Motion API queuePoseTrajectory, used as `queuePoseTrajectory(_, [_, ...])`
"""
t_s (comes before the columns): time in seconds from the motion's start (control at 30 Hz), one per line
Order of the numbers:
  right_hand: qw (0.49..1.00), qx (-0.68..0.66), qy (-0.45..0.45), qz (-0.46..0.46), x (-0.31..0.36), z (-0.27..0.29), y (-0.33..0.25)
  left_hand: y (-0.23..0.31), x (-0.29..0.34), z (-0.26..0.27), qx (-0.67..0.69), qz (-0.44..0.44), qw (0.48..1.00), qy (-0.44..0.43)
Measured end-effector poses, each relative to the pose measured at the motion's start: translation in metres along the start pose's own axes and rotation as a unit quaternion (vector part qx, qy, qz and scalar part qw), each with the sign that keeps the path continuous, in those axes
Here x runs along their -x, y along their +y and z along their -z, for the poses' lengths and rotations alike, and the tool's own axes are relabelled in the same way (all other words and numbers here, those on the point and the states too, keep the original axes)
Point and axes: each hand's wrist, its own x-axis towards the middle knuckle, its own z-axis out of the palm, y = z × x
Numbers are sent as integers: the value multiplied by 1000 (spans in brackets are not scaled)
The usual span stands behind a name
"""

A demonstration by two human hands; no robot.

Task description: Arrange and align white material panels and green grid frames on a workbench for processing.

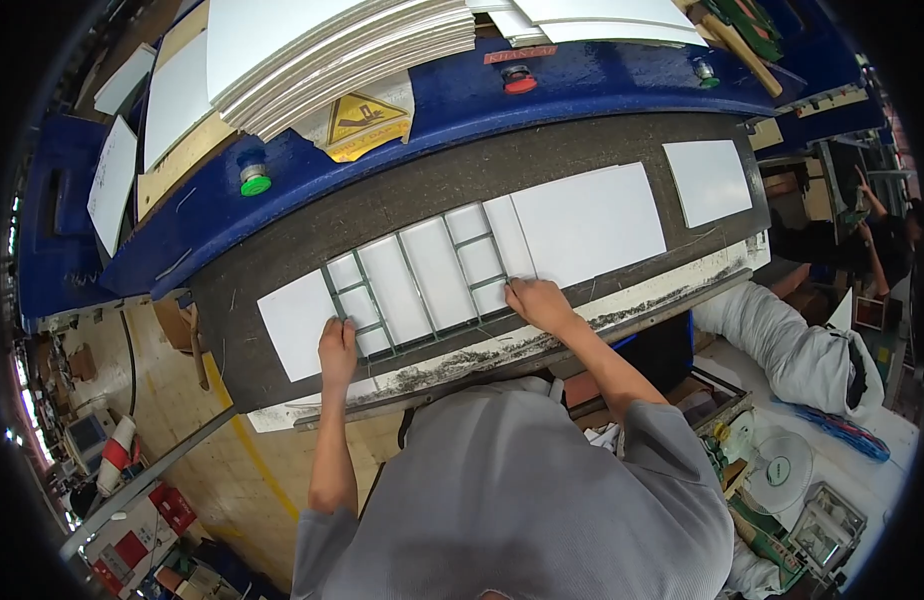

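A green, thin-walled cutting die (417, 284) with several rectangular compartments lies on white board, which shows through its openings. My left hand (337, 355) is closed on the die's near left corner. My right hand (540, 303) pinches the die's near right corner, with the fingertips partly hidden. White board (290, 325) sticks out to the left of the die. On the right, overlapping white sheets (592, 225) extend beyond it. All of this rests on a dark, worn pad (382, 205).
Behind the pad runs a blue machine beam (622, 85) with a red button (519, 80) and a green button (254, 180). A stack of white boards (332, 70) sits on top. One separate white sheet (707, 183) lies at the pad's right end. Another person (887, 240) is far right.
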Motion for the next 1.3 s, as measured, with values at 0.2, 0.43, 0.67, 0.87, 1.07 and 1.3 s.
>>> queuePoseTrajectory(0.2, [1000,-22,2,9,0,-5,5,5,0,5,2,27,999,-17])
queuePoseTrajectory(0.43, [999,3,-45,-6,-5,5,1,-7,-1,2,-29,16,999,-43])
queuePoseTrajectory(0.67, [969,-63,-229,-71,-23,27,12,-5,-11,6,-53,28,993,-101])
queuePoseTrajectory(0.87, [971,-98,-199,-83,-25,26,9,-9,-11,4,-36,20,997,-58])
queuePoseTrajectory(1.07, [967,-127,-197,-103,-23,27,3,-4,-2,3,-2,37,999,-22])
queuePoseTrajectory(1.3, [980,-44,-162,-110,-15,35,-13,3,2,0,-50,41,998,-22])
